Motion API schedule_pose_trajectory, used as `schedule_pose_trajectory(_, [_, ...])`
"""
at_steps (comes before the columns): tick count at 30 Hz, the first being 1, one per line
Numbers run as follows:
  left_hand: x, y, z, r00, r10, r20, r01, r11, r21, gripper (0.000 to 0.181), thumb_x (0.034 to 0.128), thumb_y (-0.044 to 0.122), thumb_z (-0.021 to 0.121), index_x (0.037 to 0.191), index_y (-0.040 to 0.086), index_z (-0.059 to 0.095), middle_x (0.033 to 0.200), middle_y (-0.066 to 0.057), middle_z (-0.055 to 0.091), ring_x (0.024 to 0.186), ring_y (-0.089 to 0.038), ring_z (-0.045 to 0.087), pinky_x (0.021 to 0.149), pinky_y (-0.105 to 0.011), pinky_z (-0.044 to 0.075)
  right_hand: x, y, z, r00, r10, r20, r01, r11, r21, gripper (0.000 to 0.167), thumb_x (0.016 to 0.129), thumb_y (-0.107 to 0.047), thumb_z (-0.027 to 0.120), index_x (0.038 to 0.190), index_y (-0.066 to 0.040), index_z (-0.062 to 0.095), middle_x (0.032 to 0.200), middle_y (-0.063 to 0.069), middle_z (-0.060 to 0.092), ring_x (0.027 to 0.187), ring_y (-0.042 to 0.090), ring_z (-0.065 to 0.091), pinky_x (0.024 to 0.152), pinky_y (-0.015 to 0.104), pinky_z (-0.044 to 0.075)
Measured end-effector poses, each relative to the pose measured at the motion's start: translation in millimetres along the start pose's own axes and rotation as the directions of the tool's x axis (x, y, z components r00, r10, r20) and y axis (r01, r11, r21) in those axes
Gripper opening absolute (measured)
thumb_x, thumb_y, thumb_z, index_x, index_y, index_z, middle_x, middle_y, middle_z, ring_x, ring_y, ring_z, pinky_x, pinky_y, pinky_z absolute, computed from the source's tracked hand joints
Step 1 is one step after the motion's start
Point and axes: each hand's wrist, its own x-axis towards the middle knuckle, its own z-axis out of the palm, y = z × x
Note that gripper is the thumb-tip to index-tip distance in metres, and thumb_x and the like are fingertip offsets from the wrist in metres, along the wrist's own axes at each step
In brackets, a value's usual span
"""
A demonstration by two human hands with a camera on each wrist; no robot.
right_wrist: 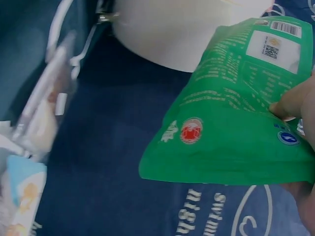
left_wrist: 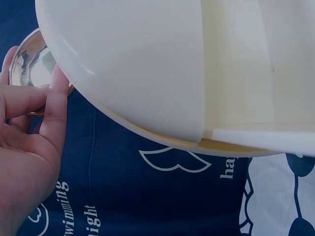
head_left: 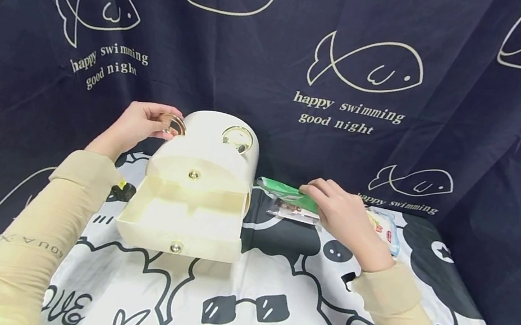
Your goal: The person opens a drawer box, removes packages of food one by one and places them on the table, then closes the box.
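A cream rounded box (head_left: 209, 146) stands on the cloth with its drawer (head_left: 211, 249) pulled out; nothing shows inside the drawer. On its upper part are two shiny gold-rimmed discs. My left hand (head_left: 139, 123) pinches the left disc (left_wrist: 37, 69) between thumb and fingers, at the box's side. The other disc (head_left: 237, 139) faces forward, untouched. To the right of the box, my right hand (head_left: 346, 216) grips a flat green packet (right_wrist: 226, 128) by one end. The packet is printed with small text and a barcode; its far end reaches close to the box.
Under and beyond the right hand lie a clear packet (head_left: 291, 211) and a white-and-blue packet (head_left: 388, 231). A small black-and-yellow item (head_left: 123, 191) sits left of the drawer. A dark blue printed curtain (head_left: 276, 63) hangs behind the black-and-white patterned cloth (head_left: 216, 280).
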Motion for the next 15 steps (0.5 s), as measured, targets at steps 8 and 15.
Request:
schedule_pose_trajectory(8, [0.7, -0.6, -0.1, 1.0, -0.003, 0.003, 0.003, 1.0, -0.01, 0.031, 0.0895, -0.008, 0.054, 0.117, 0.003, 0.062, 0.088, 0.002, 0.067, 0.08, -0.01, 0.067, 0.072, -0.023, 0.057, -18.4, 10.0, 25.1, 0.999, 0.036, 0.023, -0.036, 0.999, -0.013, 0.043, 0.076, 0.009, 0.058, 0.111, -0.016, 0.061, 0.103, -0.001, 0.061, 0.084, 0.018, 0.059, 0.037, 0.026, 0.035])
schedule_pose_trajectory(15, [0.9, -0.6, -0.4, 1.0, -0.007, -0.002, 0.007, 1.0, -0.009, 0.03, 0.0896, -0.007, 0.055, 0.117, 0.003, 0.062, 0.089, 0.003, 0.068, 0.08, -0.011, 0.066, 0.072, -0.022, 0.057, -30.4, 11.7, 45.5, 0.997, 0.048, 0.056, -0.047, 0.999, -0.016, 0.046, 0.075, 0.01, 0.06, 0.113, -0.017, 0.061, 0.104, 0.0, 0.059, 0.084, 0.018, 0.058, 0.038, 0.024, 0.034])
